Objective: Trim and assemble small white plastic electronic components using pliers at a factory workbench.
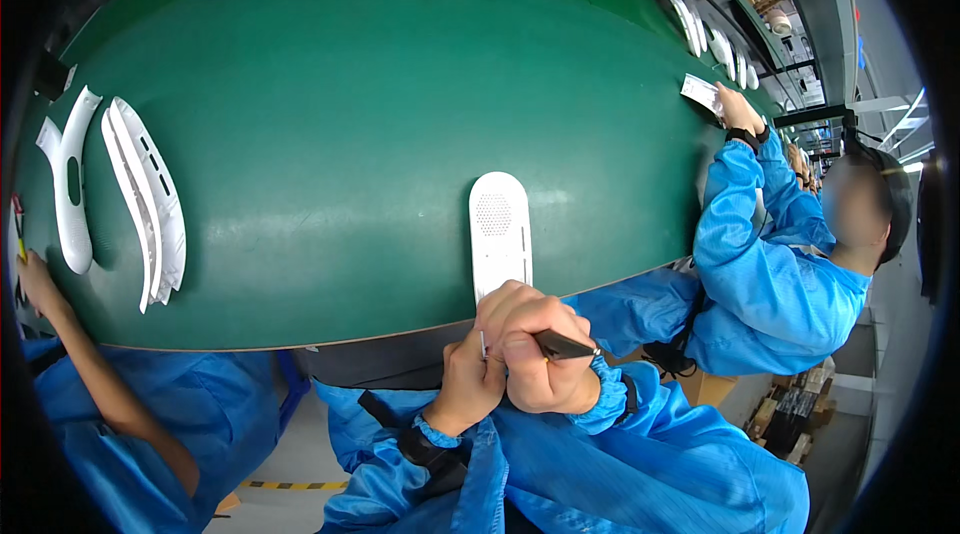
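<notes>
A long white plastic panel (498, 234) with a rounded far end, a patch of small holes and a narrow side slot points away from me over the table's near edge. Its near end disappears beneath my hands. My left hand (468, 382) is closed around that lower end, though the fingers' exact hold is partly hidden. Close against it on the right, my right hand (545, 354) is closed on a dark, flat-handled tool (566, 345). A thin metallic piece shows between the two hands; whether it belongs to the tool is unclear.
Curved white plastic parts (150, 204) lie on the green table (330, 134) at the left, beside another white handle-like part (72, 184). More white pieces (680, 19) line the far right. A co-worker (780, 244) sits right, holding a pale piece; another's arm (110, 374) is left.
</notes>
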`<state>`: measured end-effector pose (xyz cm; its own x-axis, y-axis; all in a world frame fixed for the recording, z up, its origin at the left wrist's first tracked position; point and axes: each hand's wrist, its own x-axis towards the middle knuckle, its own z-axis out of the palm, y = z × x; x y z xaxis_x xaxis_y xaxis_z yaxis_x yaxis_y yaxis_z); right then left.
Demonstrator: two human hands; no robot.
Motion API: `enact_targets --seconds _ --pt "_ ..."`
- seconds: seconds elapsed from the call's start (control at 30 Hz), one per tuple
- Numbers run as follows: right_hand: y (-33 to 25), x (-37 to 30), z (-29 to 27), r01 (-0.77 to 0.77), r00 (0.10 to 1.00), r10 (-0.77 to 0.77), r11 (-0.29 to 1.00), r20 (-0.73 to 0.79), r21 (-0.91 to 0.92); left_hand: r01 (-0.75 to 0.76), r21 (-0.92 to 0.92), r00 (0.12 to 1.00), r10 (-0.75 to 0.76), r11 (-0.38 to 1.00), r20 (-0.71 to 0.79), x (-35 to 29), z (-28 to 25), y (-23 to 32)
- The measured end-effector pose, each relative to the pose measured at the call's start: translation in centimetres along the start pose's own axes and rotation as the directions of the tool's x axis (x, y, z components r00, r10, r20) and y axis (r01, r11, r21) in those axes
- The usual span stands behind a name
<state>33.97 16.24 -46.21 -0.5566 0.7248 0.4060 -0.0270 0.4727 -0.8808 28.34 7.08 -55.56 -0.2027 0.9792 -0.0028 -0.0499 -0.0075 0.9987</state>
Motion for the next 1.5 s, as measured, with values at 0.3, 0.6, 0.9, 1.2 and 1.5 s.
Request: enact_targets --seconds 0.3,0.6,0.9,1.2,1.5 --pt "-0.3 0.3 -0.5 0.002 0.990 0.023 0.984 -0.138 0.178 0.037 -0.071 0.998 -0.040 0.997 -0.039 0.2 -0.3 1.3" --pt "0.7 -0.1 -0.8 0.014 0.997 -0.005 0.993 -0.073 0.119 0.010 -0.006 0.997 -0.010 1.000 -0.080 0.4 0.0 0.9" --pt "-0.2 -0.1 -1.0 0.039 0.999 -0.040 0.999 0.034 0.032 0.048 0.011 0.999 -0.048 0.999 -0.024 0.3 -0.6 1.2" --pt "-1.2 0.4 -2.9 -0.128 0.977 0.158 0.971 -0.140 0.203 0.200 -0.055 0.975 -0.193 0.978 0.110 0.9 -1.7 3.0" --pt "-2.9 -1.5 -5.9 -0.387 0.911 0.408 0.896 0.065 -0.217 0.023 -0.021 0.995 -0.021 1.000 0.097 1.5 -2.7 7.3"
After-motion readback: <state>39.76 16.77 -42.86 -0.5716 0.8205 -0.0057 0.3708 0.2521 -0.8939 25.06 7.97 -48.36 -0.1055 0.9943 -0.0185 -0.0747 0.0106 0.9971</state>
